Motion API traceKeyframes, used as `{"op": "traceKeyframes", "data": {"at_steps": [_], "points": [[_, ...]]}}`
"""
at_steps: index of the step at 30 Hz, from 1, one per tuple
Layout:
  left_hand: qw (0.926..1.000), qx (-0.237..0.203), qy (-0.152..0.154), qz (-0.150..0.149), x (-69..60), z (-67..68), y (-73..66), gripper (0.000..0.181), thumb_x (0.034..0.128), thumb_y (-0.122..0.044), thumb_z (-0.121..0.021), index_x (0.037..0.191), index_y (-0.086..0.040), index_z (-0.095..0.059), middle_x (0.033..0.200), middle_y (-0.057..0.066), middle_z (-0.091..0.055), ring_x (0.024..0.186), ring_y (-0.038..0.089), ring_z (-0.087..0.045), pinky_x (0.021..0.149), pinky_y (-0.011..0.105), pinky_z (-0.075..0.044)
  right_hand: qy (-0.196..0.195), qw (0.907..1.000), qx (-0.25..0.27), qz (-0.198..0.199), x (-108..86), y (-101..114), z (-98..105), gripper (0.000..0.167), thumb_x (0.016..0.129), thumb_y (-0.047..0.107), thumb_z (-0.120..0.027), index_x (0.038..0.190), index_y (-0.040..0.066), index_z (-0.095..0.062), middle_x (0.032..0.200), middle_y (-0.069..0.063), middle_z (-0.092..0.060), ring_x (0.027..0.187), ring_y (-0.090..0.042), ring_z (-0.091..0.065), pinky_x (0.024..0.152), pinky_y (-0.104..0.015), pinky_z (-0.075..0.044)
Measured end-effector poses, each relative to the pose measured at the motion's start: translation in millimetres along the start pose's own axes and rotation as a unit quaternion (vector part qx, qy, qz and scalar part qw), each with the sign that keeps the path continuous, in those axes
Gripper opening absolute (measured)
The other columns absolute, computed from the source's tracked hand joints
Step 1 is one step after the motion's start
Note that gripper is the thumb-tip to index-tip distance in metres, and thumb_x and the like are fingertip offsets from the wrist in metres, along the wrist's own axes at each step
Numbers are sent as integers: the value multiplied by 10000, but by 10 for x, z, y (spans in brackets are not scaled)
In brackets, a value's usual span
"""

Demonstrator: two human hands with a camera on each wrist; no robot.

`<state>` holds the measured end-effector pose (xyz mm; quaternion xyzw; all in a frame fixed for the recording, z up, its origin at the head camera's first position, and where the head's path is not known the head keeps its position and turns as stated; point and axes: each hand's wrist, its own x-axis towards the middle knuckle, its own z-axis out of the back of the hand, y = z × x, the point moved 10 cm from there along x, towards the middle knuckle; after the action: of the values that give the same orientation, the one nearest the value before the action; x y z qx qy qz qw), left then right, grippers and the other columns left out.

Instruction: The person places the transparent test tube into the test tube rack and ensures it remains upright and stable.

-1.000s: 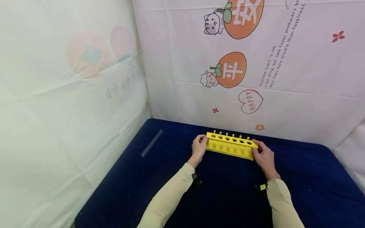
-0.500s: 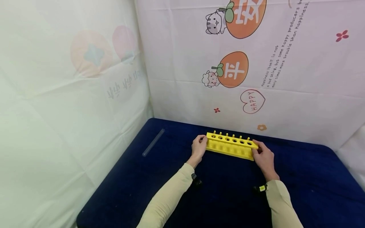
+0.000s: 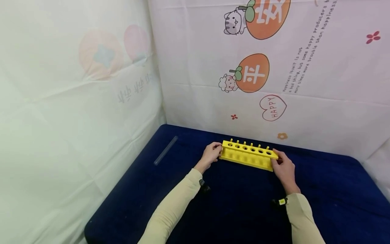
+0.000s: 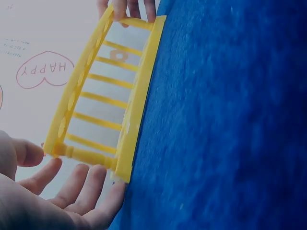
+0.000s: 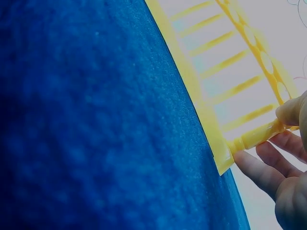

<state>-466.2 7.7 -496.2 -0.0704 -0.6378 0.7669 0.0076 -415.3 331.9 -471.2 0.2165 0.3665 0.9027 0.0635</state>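
Note:
A yellow test tube rack (image 3: 246,160) stands upright on the dark blue cloth, with a row of round holes along its top bar and short pegs behind. My left hand (image 3: 211,153) is at its left end; in the left wrist view the fingers (image 4: 91,184) are loosely spread by the end post, their tips touching or very near it, the thumb beside the top corner. At the opposite end my right hand (image 3: 284,168) grips the rack, thumb near the top bar and fingers (image 5: 261,170) round the end post.
A clear glass test tube (image 3: 166,150) lies on the blue cloth (image 3: 237,203) at the far left. White printed curtains (image 3: 195,67) hang behind the table and along its left side.
My left hand has drawn slightly left from the rack's end and its fingers have loosened. My right hand and the rack stay in place; the head view has shifted a little.

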Motion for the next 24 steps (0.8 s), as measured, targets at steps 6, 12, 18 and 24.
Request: {"op": "traceKeyframes", "data": {"at_steps": [6,12,18,24], "points": [[9992,291,264,-70,14,136,-38,353,1030,-333,-481,1335,-188,-586,1235,149,-630,1033,281,-658,797,442,-551,185,9998,-22,-1,-2,-11,-5,473,965,158,-540,1437,142,-509,1289,-241,-603,1074,-365,-620,690,-231,-451],[9980,536,283,-154,16,339,-131,304,1034,-317,-472,1295,-219,-594,1264,179,-621,1096,345,-641,849,515,-529,217,9998,2,4,12,-5,13,480,958,157,-542,1436,136,-508,1285,-245,-603,1064,-362,-619,684,-204,-442],[9968,725,203,-260,21,557,-184,317,1035,-307,-468,1308,-196,-585,1244,190,-625,1082,362,-636,836,533,-512,304,9995,37,-29,15,-6,4,485,959,153,-541,1442,132,-499,1282,-247,-602,1060,-358,-611,702,-268,-480],[9959,790,119,-423,10,764,-197,317,1036,-288,-463,1317,-189,-573,1221,242,-619,1059,427,-619,699,493,-465,321,9994,91,-20,16,10,1,484,958,157,-548,1440,138,-503,1260,-248,-610,1043,-347,-608,641,-161,-424]]}}
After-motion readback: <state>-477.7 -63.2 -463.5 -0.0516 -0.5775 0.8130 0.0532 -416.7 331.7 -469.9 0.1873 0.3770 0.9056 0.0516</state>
